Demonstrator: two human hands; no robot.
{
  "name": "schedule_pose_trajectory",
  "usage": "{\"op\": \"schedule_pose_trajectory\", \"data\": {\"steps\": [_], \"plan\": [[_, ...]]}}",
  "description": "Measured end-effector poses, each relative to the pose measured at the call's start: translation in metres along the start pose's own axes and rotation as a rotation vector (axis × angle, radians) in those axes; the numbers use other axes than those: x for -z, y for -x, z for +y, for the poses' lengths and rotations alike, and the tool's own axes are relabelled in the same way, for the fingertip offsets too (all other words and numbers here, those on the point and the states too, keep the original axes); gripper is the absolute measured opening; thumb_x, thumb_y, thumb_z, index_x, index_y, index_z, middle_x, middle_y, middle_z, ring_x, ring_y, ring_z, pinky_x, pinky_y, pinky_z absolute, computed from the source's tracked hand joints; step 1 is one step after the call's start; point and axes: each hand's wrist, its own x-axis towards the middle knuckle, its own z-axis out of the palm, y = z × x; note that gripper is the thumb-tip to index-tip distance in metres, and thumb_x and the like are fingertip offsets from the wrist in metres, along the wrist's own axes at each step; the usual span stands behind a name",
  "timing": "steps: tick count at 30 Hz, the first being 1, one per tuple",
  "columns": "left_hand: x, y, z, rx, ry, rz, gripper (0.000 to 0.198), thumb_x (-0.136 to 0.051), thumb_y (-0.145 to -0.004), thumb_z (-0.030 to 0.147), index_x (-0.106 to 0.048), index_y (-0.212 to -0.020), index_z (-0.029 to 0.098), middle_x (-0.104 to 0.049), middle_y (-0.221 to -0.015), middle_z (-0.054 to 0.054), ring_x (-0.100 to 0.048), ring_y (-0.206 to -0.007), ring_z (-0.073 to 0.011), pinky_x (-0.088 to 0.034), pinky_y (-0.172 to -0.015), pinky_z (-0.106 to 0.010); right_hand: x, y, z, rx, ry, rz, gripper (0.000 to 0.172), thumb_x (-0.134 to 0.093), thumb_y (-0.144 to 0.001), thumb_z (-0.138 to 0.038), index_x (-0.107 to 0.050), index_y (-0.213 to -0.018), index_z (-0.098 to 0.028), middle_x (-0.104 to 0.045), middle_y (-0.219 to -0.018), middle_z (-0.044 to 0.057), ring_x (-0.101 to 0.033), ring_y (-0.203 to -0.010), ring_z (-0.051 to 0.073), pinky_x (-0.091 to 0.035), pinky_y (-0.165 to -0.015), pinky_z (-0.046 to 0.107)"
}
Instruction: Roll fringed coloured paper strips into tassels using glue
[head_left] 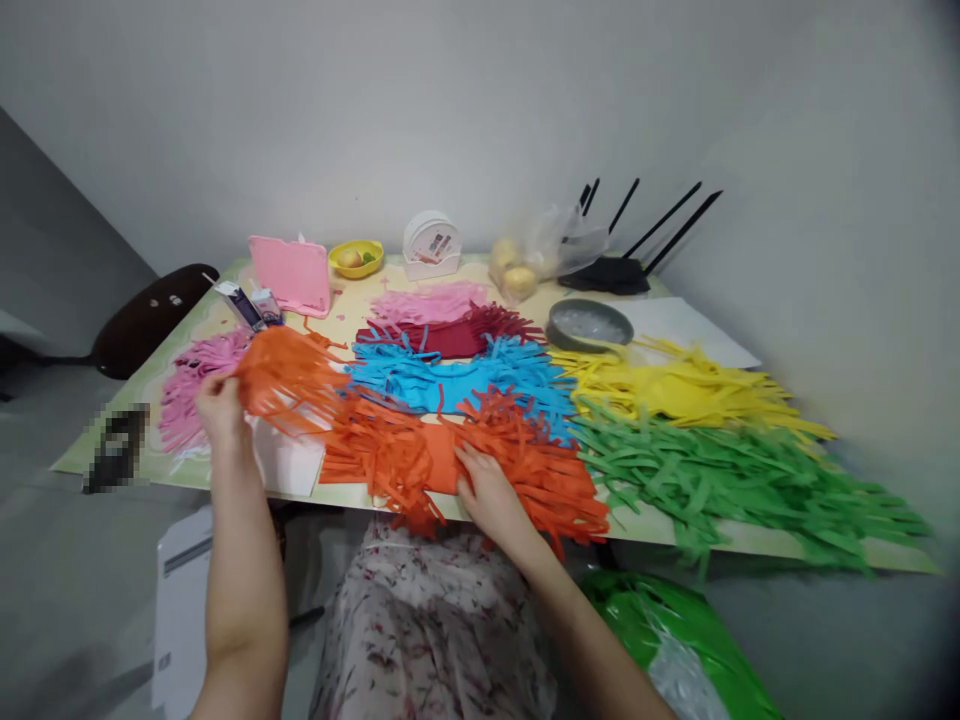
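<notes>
My left hand [220,405] pinches the edge of an orange fringed piece [289,370], lifted above the left part of the table and smeared by motion. Flat on the orange pile of fringed strips [405,450] at the front edge, my right hand [487,490] lies with its fingers stretched out near the plain middle band. Behind that pile sits a blue fringed pile [450,380], then a dark red one [454,335] and a pink one [427,303]. More pink strips [191,385] lie left of my left hand.
Yellow [682,385] and green fringed strips [720,475] cover the right side. At the back stand a pink tablet case [292,275], a yellow dish [356,258], a white holder [432,245], a bagged fruit [517,280], a grey bowl [589,325] and a black router [607,275].
</notes>
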Motion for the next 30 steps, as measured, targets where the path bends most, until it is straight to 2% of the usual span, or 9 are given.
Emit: {"op": "schedule_pose_trajectory", "data": {"steps": [5, 8, 10, 12, 14, 17, 22, 25, 30], "plan": [[0.022, 0.020, 0.062, -0.457, -0.007, 0.160, 0.008, -0.060, -0.071, 0.011, -0.057, -0.076, 0.016, -0.060, -0.076, 0.002, -0.056, -0.073, -0.0132, -0.045, -0.070, -0.026, 0.034, 0.000, -0.025, 0.044, -0.056, 0.082, 0.027, -0.046, -0.090, -0.016, -0.069, -0.103, -0.013, -0.073, -0.102, 0.015, -0.068, -0.097, 0.025, -0.054, -0.089, 0.041], [-0.003, 0.075, 0.089, -0.683, -0.144, -0.162, 0.013, -0.057, -0.072, 0.009, -0.057, -0.082, 0.018, -0.062, -0.083, -0.001, -0.059, -0.080, -0.0165, -0.048, -0.071, -0.028, 0.064, -0.008, -0.070, 0.281, -0.123, 0.354, 0.022, -0.051, -0.091, -0.021, -0.064, -0.109, -0.017, -0.071, -0.107, 0.012, -0.065, -0.104, 0.023, -0.051, -0.094, 0.041], [-0.024, 0.114, 0.096, -0.766, -0.278, -0.432, 0.012, -0.054, -0.073, 0.010, -0.054, -0.082, 0.018, -0.062, -0.082, -0.003, -0.058, -0.079, -0.0178, -0.048, -0.073, -0.030, 0.077, -0.019, -0.095, 0.419, -0.087, 0.519, 0.040, -0.058, -0.088, -0.021, -0.054, -0.128, -0.016, -0.060, -0.131, 0.016, -0.050, -0.128, 0.027, -0.043, -0.105, 0.047], [-0.040, 0.144, 0.095, -0.824, -0.419, -0.601, 0.008, -0.052, -0.077, 0.012, -0.053, -0.082, 0.018, -0.061, -0.081, -0.005, -0.057, -0.079, -0.0207, -0.047, -0.073, -0.034, 0.082, -0.034, -0.105, 0.456, 0.000, 0.559, 0.051, -0.059, -0.086, -0.018, -0.048, -0.135, -0.013, -0.046, -0.145, 0.018, -0.033, -0.140, 0.031, -0.035, -0.111, 0.054], [-0.047, 0.160, 0.089, -0.855, -0.519, -0.699, 0.007, -0.050, -0.079, 0.013, -0.053, -0.083, 0.018, -0.062, -0.084, -0.008, -0.057, -0.082, -0.0240, -0.047, -0.074, -0.037, 0.082, -0.047, -0.097, 0.450, 0.064, 0.493, 0.047, -0.055, -0.082, -0.009, -0.055, -0.128, -0.014, -0.052, -0.141, 0.016, -0.034, -0.139, 0.032, -0.029, -0.113, 0.057], [-0.049, 0.159, 0.077, -0.826, -0.472, -0.825, 0.018, -0.048, -0.077, 0.010, -0.056, -0.092, 0.017, -0.066, -0.095, -0.010, -0.059, -0.093, -0.0263, -0.047, -0.084, -0.040, 0.086, -0.055, -0.073, 0.399, 0.042, 0.299, 0.045, -0.046, -0.073, 0.001, -0.066, -0.108, -0.019, -0.071, -0.111, 0.009, -0.058, -0.113, 0.026, -0.028, -0.114, 0.054], [-0.053, 0.134, 0.065, -0.573, -0.191, -1.120, 0.037, -0.044, -0.069, 0.004, -0.061, -0.097, 0.020, -0.070, -0.102, -0.005, -0.064, -0.096, -0.0216, -0.047, -0.087, -0.033, 0.119, -0.054, -0.055, 0.240, -0.168, 0.063, 0.048, -0.043, -0.063, -0.002, -0.067, -0.101, -0.018, -0.073, -0.097, 0.007, -0.065, -0.090, 0.023, -0.050, -0.085, 0.035], [-0.059, 0.127, 0.067, -0.404, -0.036, -1.151, 0.030, -0.043, -0.067, 0.006, -0.059, -0.087, 0.019, -0.067, -0.085, -0.002, -0.063, -0.080, -0.0180, -0.048, -0.074, -0.027, 0.140, -0.056, -0.053, 0.218, -0.296, -0.012, 0.042, -0.044, -0.065, -0.005, -0.066, -0.099, -0.018, -0.073, -0.092, 0.005, -0.065, -0.082, 0.021, -0.049, -0.074, 0.029], [-0.064, 0.127, 0.076, -0.193, 0.216, -1.138, 0.030, -0.047, -0.069, 0.011, -0.063, -0.093, 0.017, -0.069, -0.092, -0.004, -0.064, -0.084, -0.0174, -0.049, -0.072, -0.025, 0.152, -0.061, -0.044, 0.232, -0.540, -0.062, 0.046, -0.045, -0.067, -0.008, -0.068, -0.105, -0.018, -0.071, -0.106, 0.006, -0.064, -0.095, 0.021, -0.049, -0.084, 0.032]]}}
